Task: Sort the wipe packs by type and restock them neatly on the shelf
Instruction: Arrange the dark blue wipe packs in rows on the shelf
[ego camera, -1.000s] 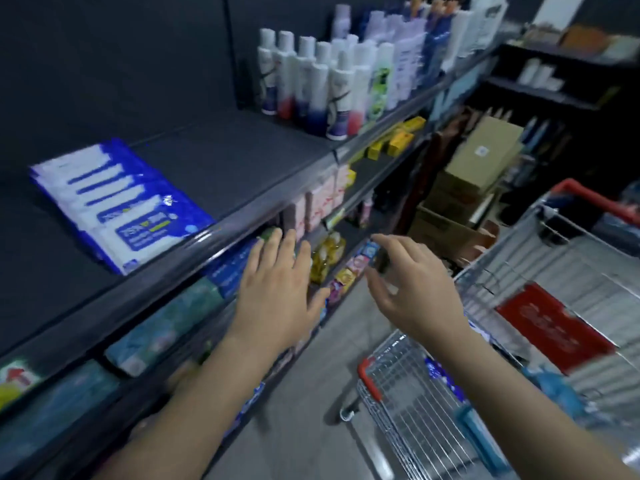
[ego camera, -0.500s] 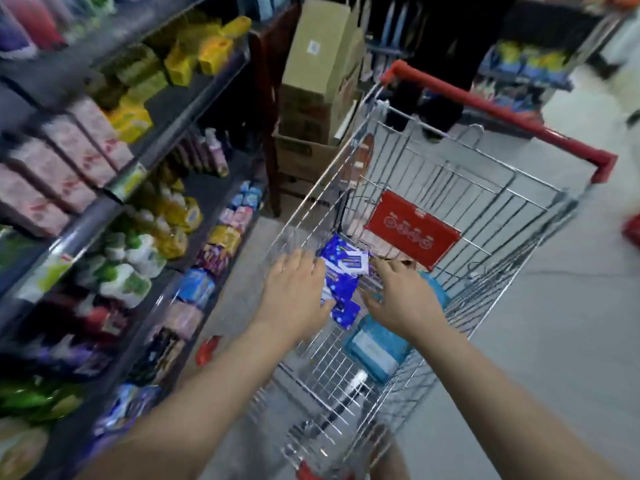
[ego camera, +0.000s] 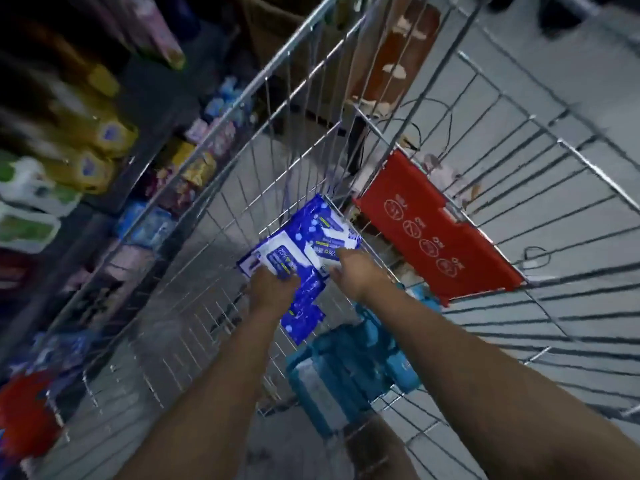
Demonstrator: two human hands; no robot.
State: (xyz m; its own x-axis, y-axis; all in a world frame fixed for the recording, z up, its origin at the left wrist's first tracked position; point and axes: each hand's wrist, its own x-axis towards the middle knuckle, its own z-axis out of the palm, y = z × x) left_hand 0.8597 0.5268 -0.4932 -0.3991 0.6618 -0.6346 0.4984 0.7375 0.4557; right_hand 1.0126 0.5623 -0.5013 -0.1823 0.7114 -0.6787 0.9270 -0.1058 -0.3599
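Both my arms reach down into a wire shopping cart (ego camera: 214, 216). Blue-and-white wipe packs (ego camera: 304, 244) lie in a pile on its floor. My left hand (ego camera: 272, 289) grips the near edge of the top pack, fingers curled round it. My right hand (ego camera: 356, 271) holds the right side of the same pile, fingertips on a white label. Another blue pack (ego camera: 301, 320) lies below the hands. Teal wipe packs (ego camera: 346, 372) lie nearer me in the cart. The shelf for the packs is out of view.
A red plastic child-seat flap (ego camera: 436, 230) hangs on the cart's far wall. To the left, lower store shelves hold yellow bottles (ego camera: 93, 147), green-and-white packs (ego camera: 31, 209) and other goods. Grey floor tiles show on the right.
My view swung from the upper shelf down into the cart. Both hands dropped from in front of the shelf into the cart and took hold of the blue wipe packs.
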